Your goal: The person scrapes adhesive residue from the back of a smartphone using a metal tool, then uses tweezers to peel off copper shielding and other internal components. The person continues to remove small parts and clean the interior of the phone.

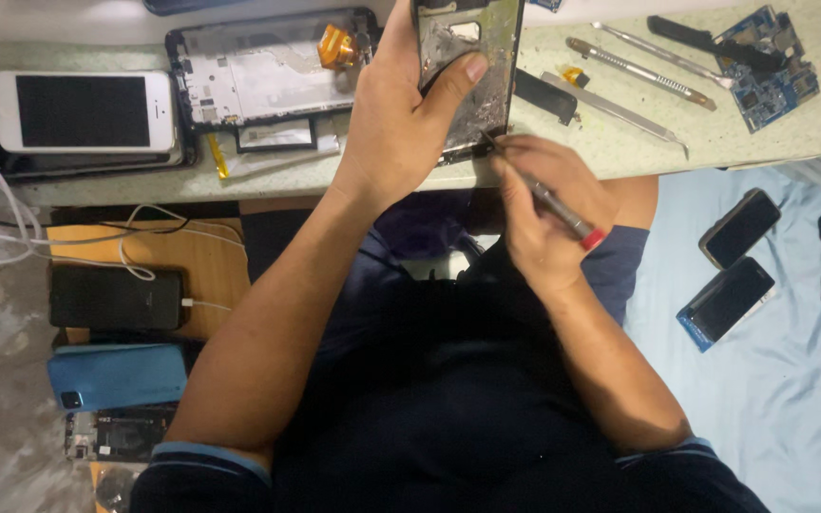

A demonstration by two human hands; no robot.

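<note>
Your right hand (548,223) pinches a red-tipped tool (544,199), its tip at the phone frame's (467,76) six o'clock edge; your left hand (406,114) clamps the frame steady above the table (620,142) at twelve o'clock.

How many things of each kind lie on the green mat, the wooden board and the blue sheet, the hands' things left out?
Whole phones: 5 (white phone, black phone, blue phone, two dark phones)
Opened phone frame: 1
Circuit board: 1
Metal pry tools: 3
Total: 10
</note>
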